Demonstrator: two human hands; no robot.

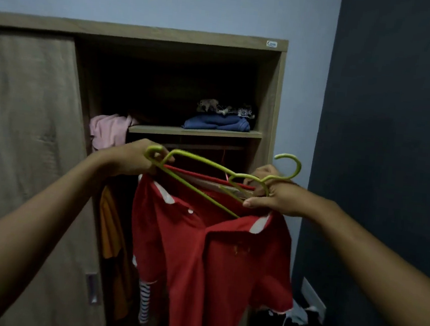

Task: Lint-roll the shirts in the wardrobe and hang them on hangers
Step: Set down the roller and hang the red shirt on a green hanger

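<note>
red shirt [207, 254] hangs below both hands, green hanger [203, 168] between

Dim room; pale blue wall [171, 1] behind a wooden wardrobe [142, 33]; its sliding door [24, 118] covers the left half; inner shelf [194, 132] far inside; dark navy wall [396, 127] on the right.

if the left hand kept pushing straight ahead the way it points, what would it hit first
Probably the pink cloth bunched at the shelf's left end, just beyond the left hand, which holds the green hanger and red shirt. Depth is unclear, so it might pass beneath into the dark wardrobe.
</note>
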